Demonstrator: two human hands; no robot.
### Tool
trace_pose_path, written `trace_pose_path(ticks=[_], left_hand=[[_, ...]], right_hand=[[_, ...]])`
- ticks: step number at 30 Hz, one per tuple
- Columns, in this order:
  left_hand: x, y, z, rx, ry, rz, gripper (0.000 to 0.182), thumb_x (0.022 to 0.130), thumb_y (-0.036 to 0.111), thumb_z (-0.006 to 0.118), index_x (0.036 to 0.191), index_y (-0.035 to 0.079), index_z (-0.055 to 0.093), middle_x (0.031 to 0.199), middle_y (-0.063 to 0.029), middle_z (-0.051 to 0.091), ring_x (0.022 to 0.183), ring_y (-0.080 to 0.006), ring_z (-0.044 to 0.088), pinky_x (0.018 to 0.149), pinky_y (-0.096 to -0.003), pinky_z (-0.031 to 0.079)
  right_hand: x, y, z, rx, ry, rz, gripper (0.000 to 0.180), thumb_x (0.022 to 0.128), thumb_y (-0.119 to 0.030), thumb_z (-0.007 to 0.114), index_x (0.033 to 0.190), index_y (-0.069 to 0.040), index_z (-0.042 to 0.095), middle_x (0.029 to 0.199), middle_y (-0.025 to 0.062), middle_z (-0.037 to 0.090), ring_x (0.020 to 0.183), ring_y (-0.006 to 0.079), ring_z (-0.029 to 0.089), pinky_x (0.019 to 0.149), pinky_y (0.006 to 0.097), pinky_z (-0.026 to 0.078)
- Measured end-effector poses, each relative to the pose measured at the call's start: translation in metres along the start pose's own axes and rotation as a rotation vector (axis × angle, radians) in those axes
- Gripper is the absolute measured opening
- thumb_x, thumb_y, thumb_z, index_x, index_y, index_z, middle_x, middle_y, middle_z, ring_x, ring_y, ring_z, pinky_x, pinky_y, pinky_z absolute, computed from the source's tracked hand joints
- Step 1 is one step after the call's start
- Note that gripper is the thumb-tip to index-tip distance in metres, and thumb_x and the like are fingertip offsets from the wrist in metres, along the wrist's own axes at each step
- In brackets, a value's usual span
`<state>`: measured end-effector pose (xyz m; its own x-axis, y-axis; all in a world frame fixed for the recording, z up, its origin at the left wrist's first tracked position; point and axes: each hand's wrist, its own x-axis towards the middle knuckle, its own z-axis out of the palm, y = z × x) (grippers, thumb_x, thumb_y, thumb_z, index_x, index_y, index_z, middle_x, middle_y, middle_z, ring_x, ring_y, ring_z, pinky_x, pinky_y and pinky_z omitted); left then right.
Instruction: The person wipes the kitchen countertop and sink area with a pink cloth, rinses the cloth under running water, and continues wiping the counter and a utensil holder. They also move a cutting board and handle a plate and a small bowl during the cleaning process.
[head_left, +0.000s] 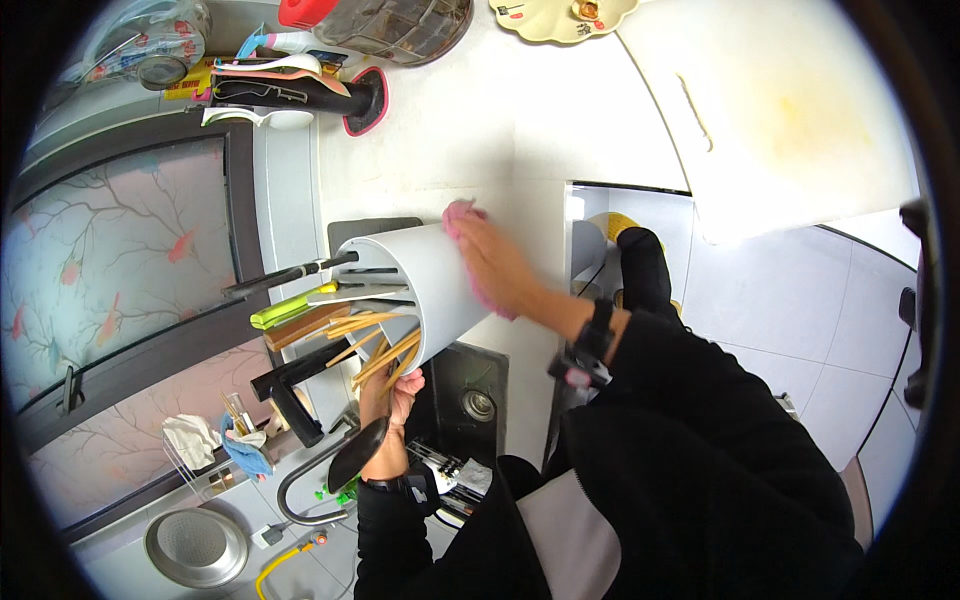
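A light grey knife and chopstick holder (442, 277) is tipped over the counter beside the sink, its open end towards the window. My left hand (403, 397) supports it from its lower side near the rim, with part of the hand hidden behind it. Sticking out of the holder are wooden chopsticks (405, 352), a green-handled knife (292, 307), a brown wooden handle (307, 328) and a black rod-like handle (292, 276). Pressed flat against the holder's outer side is a pink cloth (459, 214), under my right hand (491, 262). A dark ladle (358, 454) crosses in front of my left wrist.
Below the holder lies a black sink (499, 375) with a curved faucet (289, 491). A utensil stand (364, 101) with spoons, a large glass jar (397, 30) and a scalloped plate (559, 21) stand farther along the white counter (450, 150). The window frame (244, 202) is close by.
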<state>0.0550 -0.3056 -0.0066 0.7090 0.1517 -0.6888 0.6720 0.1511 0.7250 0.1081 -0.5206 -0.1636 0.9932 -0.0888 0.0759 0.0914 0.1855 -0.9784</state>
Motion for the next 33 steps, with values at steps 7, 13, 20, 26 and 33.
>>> trace_pose_path(ticks=[7, 13, 20, 26, 33], left_hand=[[0.013, 0.000, -0.023, 0.195, -0.016, 0.028, 0.028, 0.098, 0.023, 0.044, 0.109, -0.002, 0.052, 0.076, -0.0166, 0.065, 0.057, -0.0246, 0.066, 0.051, -0.0347, 0.060], [0.021, -0.002, -0.034, 0.206, 0.018, 0.055, 0.026, 0.099, 0.024, 0.042, 0.105, 0.001, 0.052, 0.073, -0.0141, 0.064, 0.055, -0.0237, 0.065, 0.047, -0.0329, 0.057], [0.015, -0.004, -0.018, 0.215, 0.110, 0.120, 0.023, 0.097, 0.024, 0.048, 0.106, 0.004, 0.048, 0.072, -0.0111, 0.060, 0.048, -0.0219, 0.058, 0.043, -0.0313, 0.050], [0.012, -0.002, -0.039, 0.202, -0.067, 0.264, 0.032, 0.096, 0.020, 0.052, 0.117, 0.000, 0.039, 0.079, -0.0161, 0.062, 0.050, -0.0226, 0.062, 0.047, -0.0309, 0.056], [0.011, 0.011, -0.027, 0.425, 0.026, 0.179, 0.046, 0.089, 0.024, 0.062, 0.122, 0.006, 0.037, 0.091, -0.0120, 0.060, 0.059, -0.0177, 0.061, 0.047, -0.0233, 0.051]], right_hand=[[0.004, -0.087, 0.006, 0.100, -0.036, -0.346, 0.039, 0.095, -0.018, 0.035, 0.128, -0.001, 0.049, 0.126, 0.0165, 0.052, 0.119, 0.0319, 0.046, 0.102, 0.0393, 0.035], [0.042, -0.005, 0.000, -0.082, -0.249, -0.054, 0.042, 0.099, -0.025, 0.032, 0.132, -0.005, 0.047, 0.136, 0.0124, 0.047, 0.127, 0.0276, 0.041, 0.108, 0.0347, 0.030], [-0.024, 0.003, 0.014, -0.104, 0.154, -0.146, 0.040, 0.097, -0.016, 0.036, 0.130, 0.003, 0.045, 0.136, 0.0211, 0.043, 0.126, 0.0335, 0.041, 0.108, 0.0367, 0.028], [-0.028, -0.068, -0.003, 0.099, -0.039, -0.273, 0.039, 0.092, -0.009, 0.041, 0.130, 0.002, 0.046, 0.136, 0.0193, 0.042, 0.120, 0.0363, 0.045, 0.100, 0.0388, 0.037], [0.066, -0.083, 0.004, 0.000, -0.353, -0.529, 0.036, 0.090, -0.008, 0.043, 0.123, 0.004, 0.049, 0.122, 0.0159, 0.053, 0.118, 0.0339, 0.046, 0.102, 0.0404, 0.035]])
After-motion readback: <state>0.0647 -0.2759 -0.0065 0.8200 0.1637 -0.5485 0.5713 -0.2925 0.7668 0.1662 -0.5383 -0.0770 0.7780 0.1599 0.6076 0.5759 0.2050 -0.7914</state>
